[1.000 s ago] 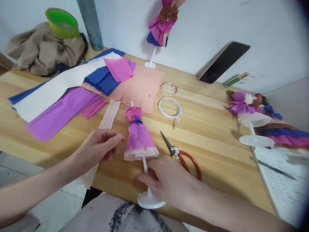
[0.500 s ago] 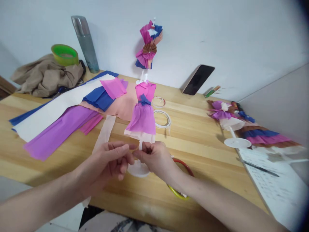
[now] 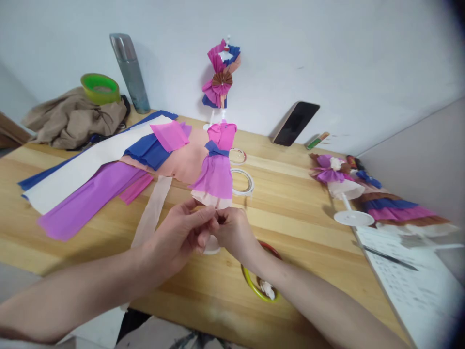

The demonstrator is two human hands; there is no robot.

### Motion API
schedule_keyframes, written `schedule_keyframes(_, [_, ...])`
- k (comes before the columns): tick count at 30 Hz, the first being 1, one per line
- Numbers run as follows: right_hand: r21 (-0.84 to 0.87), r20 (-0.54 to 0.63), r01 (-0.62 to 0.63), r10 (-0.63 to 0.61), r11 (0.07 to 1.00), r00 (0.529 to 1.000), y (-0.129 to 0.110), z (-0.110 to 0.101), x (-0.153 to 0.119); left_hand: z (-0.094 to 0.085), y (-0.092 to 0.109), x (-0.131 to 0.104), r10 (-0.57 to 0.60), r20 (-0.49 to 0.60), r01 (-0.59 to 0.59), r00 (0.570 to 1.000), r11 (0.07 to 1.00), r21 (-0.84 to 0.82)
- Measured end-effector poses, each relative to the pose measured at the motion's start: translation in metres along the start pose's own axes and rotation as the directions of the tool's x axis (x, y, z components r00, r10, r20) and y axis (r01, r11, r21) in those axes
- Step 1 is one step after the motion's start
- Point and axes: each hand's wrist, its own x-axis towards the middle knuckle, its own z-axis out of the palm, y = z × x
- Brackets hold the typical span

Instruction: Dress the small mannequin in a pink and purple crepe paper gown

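In the middle stands a small mannequin wearing a paper dress (image 3: 215,177), with a pink top, a blue waist band with a bow, a purple skirt and a pale lower hem. My left hand (image 3: 186,231) pinches the hem from the left, thumb in front and fingers partly behind it. From the right, my right hand (image 3: 236,233) is closed on the same hem, its fingertips meeting the left ones. Below the hands, a bit of the white round stand (image 3: 212,245) shows; the pole is hidden.
Crepe paper strips (image 3: 92,194) spread over the left of the table. Rolls of tape (image 3: 250,182) lie just right of the dress, and a yellow-red ring (image 3: 250,286) is under my right forearm. A phone (image 3: 296,123) leans on the wall; other dressed mannequins (image 3: 354,218) stand at right.
Both hands have risen from the stand's pole to the skirt hem. The left fingers have closed, and the dress has turned slightly, its bow now further left.
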Motion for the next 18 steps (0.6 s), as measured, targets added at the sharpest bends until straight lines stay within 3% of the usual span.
schedule_keyframes(9, [-0.056,-0.004,-0.013,0.013,0.998,1.0,0.0051,0.0013,0.002,0.0002,-0.0041,0.0017,-0.059,0.01,0.059,0.998,0.998,0.024])
schedule_keyframes(18, [0.031,0.055,-0.069,0.068,0.997,0.996,0.0026,-0.0003,0.0048,-0.0039,0.0009,0.0087,-0.146,-0.01,0.146,0.989,0.989,-0.011])
